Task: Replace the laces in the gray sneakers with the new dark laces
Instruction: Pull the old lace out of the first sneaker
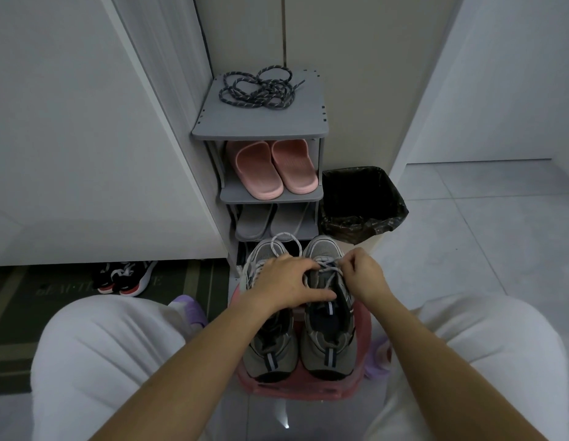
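Pinching at the toe end of the far-right shoe, the right hand [362,275] has its fingertips closed on the pale lace [328,266], which is threaded through that shoe's eyelets. The left hand [289,281] reaches across with fingers spread wide, pressing down over the pair, its thumb lying along the tongue; it grips nothing that I can make out. The gray sneakers [327,345] sit side by side, toes pointing away, on a pink stool [296,391] between the person's knees. A loose loop of pale lace arcs over the toe of the other shoe.

Up ahead, the new dark laces [257,90] lie in a tangled heap on top of the gray shoe rack [261,130], well apart from both hands. Pink slippers [270,170] fill the shelf below, gray slippers [270,221] the next. A black-lined bin [362,205] stands just beside the rack.
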Tool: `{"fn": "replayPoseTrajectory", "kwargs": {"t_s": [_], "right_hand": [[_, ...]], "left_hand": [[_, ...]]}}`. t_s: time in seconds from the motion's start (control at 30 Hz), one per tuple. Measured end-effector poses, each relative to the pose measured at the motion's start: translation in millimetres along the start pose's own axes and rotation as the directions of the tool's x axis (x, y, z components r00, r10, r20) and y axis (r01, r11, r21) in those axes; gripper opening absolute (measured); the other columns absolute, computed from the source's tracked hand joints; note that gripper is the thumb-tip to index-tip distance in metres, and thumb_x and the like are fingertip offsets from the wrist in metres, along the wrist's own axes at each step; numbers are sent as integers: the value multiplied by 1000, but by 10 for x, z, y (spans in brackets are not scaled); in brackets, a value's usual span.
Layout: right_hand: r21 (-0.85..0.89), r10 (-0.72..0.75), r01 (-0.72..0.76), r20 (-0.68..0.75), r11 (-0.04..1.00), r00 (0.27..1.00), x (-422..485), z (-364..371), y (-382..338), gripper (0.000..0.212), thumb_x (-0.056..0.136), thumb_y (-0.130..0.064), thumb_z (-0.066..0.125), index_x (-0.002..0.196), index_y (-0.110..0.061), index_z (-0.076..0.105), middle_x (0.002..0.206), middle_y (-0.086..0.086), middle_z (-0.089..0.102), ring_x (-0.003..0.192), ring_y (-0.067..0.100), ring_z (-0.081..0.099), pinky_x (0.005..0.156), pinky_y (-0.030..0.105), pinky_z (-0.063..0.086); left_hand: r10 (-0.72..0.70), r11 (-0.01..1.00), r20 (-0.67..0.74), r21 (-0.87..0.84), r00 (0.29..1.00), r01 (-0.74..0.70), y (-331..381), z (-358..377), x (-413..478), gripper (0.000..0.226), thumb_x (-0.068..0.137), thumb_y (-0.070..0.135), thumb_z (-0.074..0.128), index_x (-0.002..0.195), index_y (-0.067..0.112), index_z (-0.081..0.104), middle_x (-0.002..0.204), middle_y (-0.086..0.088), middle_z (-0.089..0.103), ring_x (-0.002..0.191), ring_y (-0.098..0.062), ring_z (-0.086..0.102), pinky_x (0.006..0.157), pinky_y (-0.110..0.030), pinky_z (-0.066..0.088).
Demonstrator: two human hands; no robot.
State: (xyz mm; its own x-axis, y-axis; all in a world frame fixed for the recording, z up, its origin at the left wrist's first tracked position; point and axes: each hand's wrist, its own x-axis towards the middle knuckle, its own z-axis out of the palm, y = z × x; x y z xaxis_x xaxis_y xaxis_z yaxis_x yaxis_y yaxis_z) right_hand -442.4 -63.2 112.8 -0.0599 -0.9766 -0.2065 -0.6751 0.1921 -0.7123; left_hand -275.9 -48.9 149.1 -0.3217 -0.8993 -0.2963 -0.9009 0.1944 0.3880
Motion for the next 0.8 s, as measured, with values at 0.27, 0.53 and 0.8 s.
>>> {"fn": "replayPoseTrajectory", "kwargs": {"t_s": [0.27,0.53,0.8], "right_hand": [[125,106,-125,151,984,983,42,-51,5,18,88,-23,64,76,-11,56,64,-2,53,59,13,49,52,21,38],[90,87,-84,-29,992,996,10,-5,19,18,94,-24,52,89,-7,53,78,4,57,78,24,56,67,30,43],[15,52,-52,-21,999,998,5,-41,50,18,94,-22,51,83,-8,50,69,1,52,71,21,50,58,29,36]], "left_hand": [[95,991,22,87,995,-97,-90,86,-23,86,69,69,63,141,33,34,138,8,46,130,-18,36,111,-40,21],[68,995,6,79,998,-68,-100,116,-24,90,67,71,63,143,34,32,142,8,43,132,-18,30,111,-39,19],[63,996,10,70,998,-63,-101,133,-20,94,65,73,63,143,34,31,153,8,27,145,-17,6,118,-50,2]]}}
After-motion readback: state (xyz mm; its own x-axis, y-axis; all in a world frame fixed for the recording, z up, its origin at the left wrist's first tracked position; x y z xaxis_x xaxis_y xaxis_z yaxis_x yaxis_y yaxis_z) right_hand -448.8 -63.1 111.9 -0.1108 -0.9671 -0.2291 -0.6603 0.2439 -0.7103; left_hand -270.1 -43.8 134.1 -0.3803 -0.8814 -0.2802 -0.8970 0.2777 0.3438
